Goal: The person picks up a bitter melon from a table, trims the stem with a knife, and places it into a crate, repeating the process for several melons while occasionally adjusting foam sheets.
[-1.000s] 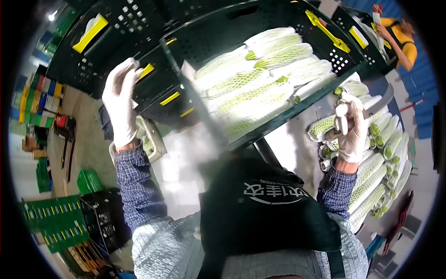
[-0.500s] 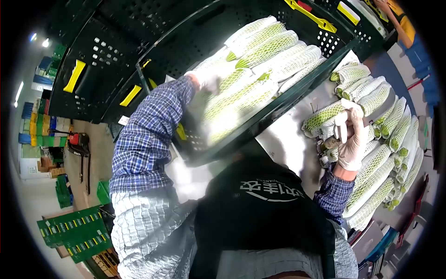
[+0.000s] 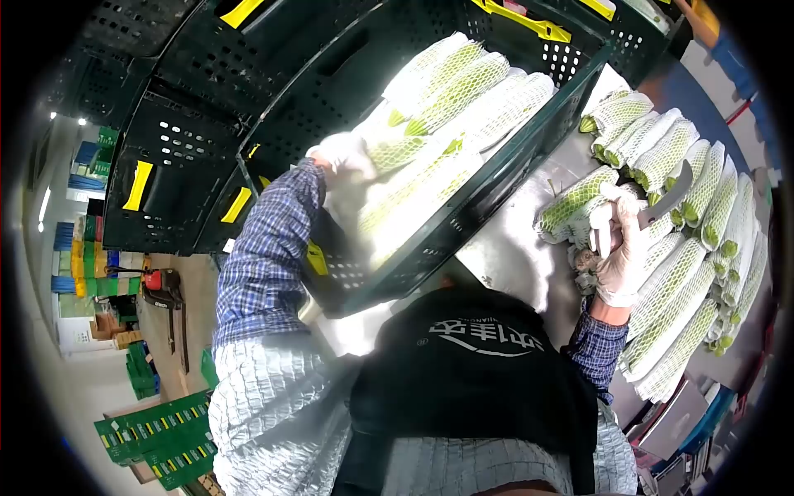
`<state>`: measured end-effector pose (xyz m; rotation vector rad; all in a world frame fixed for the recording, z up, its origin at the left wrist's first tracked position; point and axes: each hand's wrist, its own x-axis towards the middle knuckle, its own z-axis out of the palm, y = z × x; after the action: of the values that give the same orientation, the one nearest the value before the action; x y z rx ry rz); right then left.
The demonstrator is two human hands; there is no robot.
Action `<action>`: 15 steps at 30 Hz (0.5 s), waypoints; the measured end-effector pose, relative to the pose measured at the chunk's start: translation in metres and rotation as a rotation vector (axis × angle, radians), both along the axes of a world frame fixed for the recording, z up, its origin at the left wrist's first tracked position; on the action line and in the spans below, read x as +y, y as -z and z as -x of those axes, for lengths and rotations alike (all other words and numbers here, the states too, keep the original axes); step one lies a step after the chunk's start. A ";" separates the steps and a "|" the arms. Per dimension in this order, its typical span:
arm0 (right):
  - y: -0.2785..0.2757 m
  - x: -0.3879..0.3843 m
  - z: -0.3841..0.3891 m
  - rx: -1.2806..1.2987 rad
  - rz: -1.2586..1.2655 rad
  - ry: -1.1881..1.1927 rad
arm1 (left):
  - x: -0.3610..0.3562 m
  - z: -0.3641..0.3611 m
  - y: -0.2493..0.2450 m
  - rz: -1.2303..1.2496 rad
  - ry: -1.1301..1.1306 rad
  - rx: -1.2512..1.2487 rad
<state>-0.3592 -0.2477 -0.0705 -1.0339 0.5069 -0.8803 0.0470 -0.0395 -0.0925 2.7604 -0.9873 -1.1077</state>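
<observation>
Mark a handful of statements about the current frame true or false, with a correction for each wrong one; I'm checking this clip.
1. The left hand is inside the dark crate. True.
2. The right hand is empty. False: it holds a curved knife.
3. Net-wrapped vegetables lie both in the crate and on the table to its right. True.
4. Both hands are bare. False: both wear white gloves.
5. The dark apron bears white lettering. True.
6. The long bar at the crate's far right end is blue. False: that bar is yellow.
</observation>
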 end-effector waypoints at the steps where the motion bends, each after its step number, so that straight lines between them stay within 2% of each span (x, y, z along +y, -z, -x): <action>1: -0.002 0.001 0.001 0.011 -0.009 -0.001 | -0.012 0.003 -0.025 -0.193 0.180 -0.258; 4: -0.006 0.003 -0.001 0.038 -0.004 0.004 | 0.004 -0.002 -0.063 -0.114 0.306 -0.614; 7: -0.014 0.005 -0.010 0.015 0.048 -0.075 | 0.019 0.011 -0.107 0.116 0.191 -0.831; 9: -0.025 0.011 -0.021 0.023 0.068 -0.106 | 0.028 0.022 -0.121 0.564 0.128 -0.893; 10: -0.032 0.012 -0.026 0.053 0.091 -0.145 | 0.026 0.034 -0.131 0.756 0.064 -0.759; 12: -0.050 0.015 -0.042 0.149 0.171 -0.144 | 0.016 0.065 -0.135 1.256 -0.116 -0.097; 13: -0.060 0.016 -0.051 0.132 0.228 -0.171 | 0.009 0.073 -0.134 1.358 -0.075 0.035; 15: -0.090 0.025 -0.066 0.176 0.342 -0.151 | 0.001 0.086 -0.125 1.399 -0.056 0.207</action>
<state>-0.2935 -0.2231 0.0194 -1.4528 0.4260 -0.7598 -0.0387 -0.0384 0.0327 1.4824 -1.0249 -0.3458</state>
